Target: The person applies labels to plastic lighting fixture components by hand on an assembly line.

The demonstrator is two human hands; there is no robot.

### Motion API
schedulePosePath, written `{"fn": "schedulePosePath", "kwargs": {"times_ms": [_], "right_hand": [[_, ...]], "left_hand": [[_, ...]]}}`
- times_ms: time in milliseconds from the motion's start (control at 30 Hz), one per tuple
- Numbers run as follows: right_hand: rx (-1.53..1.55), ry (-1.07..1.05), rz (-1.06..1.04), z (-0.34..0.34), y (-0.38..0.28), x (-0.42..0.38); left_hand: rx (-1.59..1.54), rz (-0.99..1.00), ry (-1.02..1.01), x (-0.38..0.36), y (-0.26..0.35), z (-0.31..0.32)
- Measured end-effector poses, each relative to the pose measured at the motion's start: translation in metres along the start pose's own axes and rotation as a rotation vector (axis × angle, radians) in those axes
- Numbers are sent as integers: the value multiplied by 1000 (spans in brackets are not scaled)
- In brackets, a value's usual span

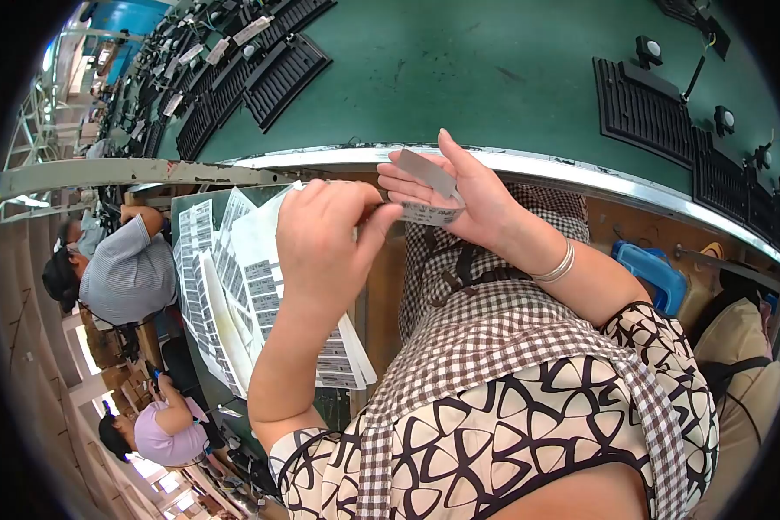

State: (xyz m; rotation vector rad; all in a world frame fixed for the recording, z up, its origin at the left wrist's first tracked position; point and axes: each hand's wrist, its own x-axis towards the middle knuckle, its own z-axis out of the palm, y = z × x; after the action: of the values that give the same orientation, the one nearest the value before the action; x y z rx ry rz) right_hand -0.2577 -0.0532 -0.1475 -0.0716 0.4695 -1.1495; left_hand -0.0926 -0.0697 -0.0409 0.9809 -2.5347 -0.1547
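Note:
My left hand (325,238) is closed, back upward, with thumb and forefinger pinching one end of a printed label strip (431,214). The strip bends round, and its plain grey end rests over the fingers of my right hand (481,204). That hand is held palm up, fingers stretched out and thumb apart. Under and beside my left forearm, several printed label sheets (260,286) lie overlapping on a green side table. Both hands are in front of the checked apron, near the workbench's metal edge.
The green workbench (459,78) has a metal front edge (572,173). Black finned housings (286,80) stand at its left, with more finned housings (641,113) and round white sensors at its right. A blue container (650,276) is by my right elbow. Two people sit at the left.

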Motion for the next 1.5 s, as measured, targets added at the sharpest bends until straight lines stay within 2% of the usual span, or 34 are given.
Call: {"fn": "schedulePosePath", "kwargs": {"times_ms": [167, 300, 1200, 1367, 1433, 1467, 1500], "right_hand": [[23, -77, 32, -6, 5, -3], [17, -50, 48, -7, 5, -6], [-86, -109, 66, -4, 5, -13], [-174, -94, 30, 0, -6, -21], [-522, 7, -239, -14, -17, -26], [-970, 64, -426, -12, -41, -44], [-926, 122, -596, -28, -56, -47]], "left_hand": [[-38, -108, 26, 0, -18, 25], [-40, -131, 44, -2, -25, 36], [-6, -73, 50, 2, -31, 51], [-121, -118, 77, 7, -32, 52], [-196, -166, 105, 10, -35, 52], [-239, -199, 126, 11, -36, 52], [-289, -226, 148, 14, -36, 52]]}}
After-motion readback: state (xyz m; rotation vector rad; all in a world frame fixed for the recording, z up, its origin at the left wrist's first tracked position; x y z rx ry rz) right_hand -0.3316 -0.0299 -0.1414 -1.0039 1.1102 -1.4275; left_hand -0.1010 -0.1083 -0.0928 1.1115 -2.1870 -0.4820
